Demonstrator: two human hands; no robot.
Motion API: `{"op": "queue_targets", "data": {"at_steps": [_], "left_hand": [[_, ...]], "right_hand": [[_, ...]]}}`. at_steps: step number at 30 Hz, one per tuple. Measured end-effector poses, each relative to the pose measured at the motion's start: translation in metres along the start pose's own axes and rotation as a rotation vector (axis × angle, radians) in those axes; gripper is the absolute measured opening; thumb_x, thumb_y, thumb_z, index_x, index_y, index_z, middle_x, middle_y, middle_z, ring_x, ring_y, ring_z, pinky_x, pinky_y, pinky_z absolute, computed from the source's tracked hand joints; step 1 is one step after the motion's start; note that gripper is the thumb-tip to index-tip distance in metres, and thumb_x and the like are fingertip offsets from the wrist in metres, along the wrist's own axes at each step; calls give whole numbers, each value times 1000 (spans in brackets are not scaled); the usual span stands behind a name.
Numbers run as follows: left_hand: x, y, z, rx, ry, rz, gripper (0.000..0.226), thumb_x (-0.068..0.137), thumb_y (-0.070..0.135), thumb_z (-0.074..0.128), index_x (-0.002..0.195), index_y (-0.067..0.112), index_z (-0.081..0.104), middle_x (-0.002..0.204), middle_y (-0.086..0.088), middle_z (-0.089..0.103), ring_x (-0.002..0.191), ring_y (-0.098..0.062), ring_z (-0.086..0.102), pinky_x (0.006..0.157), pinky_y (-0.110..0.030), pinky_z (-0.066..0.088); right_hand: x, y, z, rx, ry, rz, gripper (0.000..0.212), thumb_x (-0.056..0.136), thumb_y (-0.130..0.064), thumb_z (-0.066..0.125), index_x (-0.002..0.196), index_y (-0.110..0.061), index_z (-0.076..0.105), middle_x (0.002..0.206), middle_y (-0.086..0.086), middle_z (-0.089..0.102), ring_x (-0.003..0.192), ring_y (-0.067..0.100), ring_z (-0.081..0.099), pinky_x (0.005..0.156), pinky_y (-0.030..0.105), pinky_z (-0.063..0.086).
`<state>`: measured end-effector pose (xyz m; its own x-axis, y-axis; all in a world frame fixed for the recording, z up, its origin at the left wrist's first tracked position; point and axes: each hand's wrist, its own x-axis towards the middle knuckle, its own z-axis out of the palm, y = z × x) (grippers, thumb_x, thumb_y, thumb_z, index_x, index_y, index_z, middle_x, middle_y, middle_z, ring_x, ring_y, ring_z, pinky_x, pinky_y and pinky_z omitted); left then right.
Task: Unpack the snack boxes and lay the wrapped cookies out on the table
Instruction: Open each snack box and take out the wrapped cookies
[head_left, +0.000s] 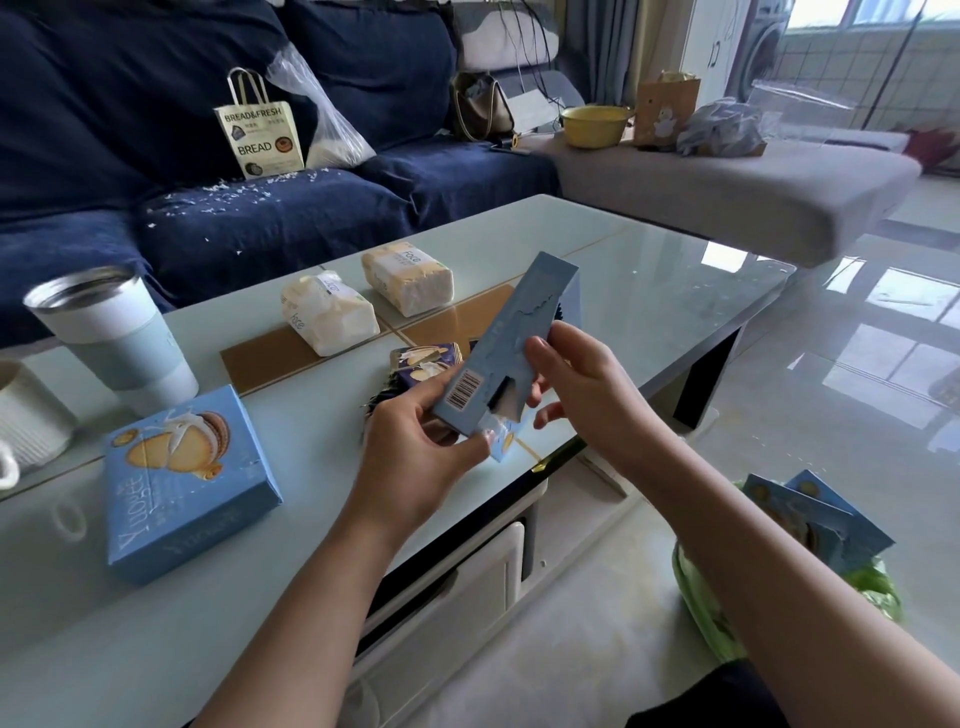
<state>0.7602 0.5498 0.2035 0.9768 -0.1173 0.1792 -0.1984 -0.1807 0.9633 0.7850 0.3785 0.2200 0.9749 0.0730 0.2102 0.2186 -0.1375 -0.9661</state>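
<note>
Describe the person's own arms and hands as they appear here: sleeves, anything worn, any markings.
Both forearms are bare up to the bottom edge of the picture, with no sleeve showing. The left hand and the right hand wear no gloves, and no ring, watch or bracelet shows on either. The nails that show look short and unpainted. No markings or cables show on either arm.

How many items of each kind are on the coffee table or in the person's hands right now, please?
Blue snack boxes: 2, one on the table, one held by the left hand and right hand
Tissue packs: 2
Wrapped cookies: at least 2, partly hidden
Tumbler: 1
Mug: 1
Total: 8
</note>
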Motion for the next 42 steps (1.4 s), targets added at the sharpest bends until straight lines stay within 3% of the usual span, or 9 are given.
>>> {"op": "queue_targets", "data": {"at_steps": [2,5,11,18,24,28,33,39,42], "left_hand": [[-1,2,-2,-22,-65,-16,58,76,-2,78,127,16,58,105,5,71,90,-4,71,73,-14,54],[0,2,-4,-92,-120,-69,61,68,39,86,119,23,57,111,-1,69,93,-12,71,79,-25,57],[5,15,-8,-367,-91,-211,58,84,73,40,126,37,56,119,-7,69,102,-25,71,79,-41,59],[5,22,-11,-526,-27,-333,44,92,67,27,103,38,58,88,-1,77,84,-22,74,76,-50,59],[9,18,-11,-440,119,-371,44,96,50,43,115,19,67,102,-16,73,83,-24,71,73,-43,60],[10,16,-11,-375,171,-334,38,97,33,46,105,6,71,94,-18,74,82,-28,72,67,-39,61],[9,10,-16,-275,144,-294,29,97,20,47,102,3,70,93,-20,74,81,-30,74,64,-35,60],[8,8,-15,-284,129,-279,26,94,25,54,104,5,67,95,-18,73,82,-28,74,67,-37,61],[8,10,-12,-314,128,-291,25,100,19,45,95,11,67,89,-13,74,80,-26,74,70,-39,62]], "right_hand": [[2,4,-2,-79,38,-11,20,102,-18,45,99,-4,59,76,5,51,62,14,52,54,32,48],[1,6,-4,-269,54,-140,23,97,-28,48,91,-9,59,76,0,54,68,18,53,59,42,49],[-13,-2,10,-613,-145,-427,17,99,-37,45,98,-20,51,105,-6,51,92,15,51,74,34,49],[-16,-6,23,-660,-216,-464,13,96,-29,56,108,-24,55,117,-9,55,90,9,49,73,30,46],[-20,-2,35,-646,-95,-449,32,90,-24,65,121,-18,61,126,-3,63,107,22,60,88,38,50],[-16,6,35,-737,-47,-542,29,91,-28,60,117,-16,66,116,-5,69,109,21,63,80,47,56],[-11,7,24,-674,-191,-400,32,95,-30,59,126,-25,64,133,-16,55,127,12,51,104,39,45],[-9,2,17,-665,-218,-326,31,96,-25,58,126,-26,63,127,-24,50,129,5,46,108,20,37],[-8,2,16,-683,-233,-337,31,96,-25,58,127,-26,63,131,-18,53,131,9,45,111,28,38]]}}
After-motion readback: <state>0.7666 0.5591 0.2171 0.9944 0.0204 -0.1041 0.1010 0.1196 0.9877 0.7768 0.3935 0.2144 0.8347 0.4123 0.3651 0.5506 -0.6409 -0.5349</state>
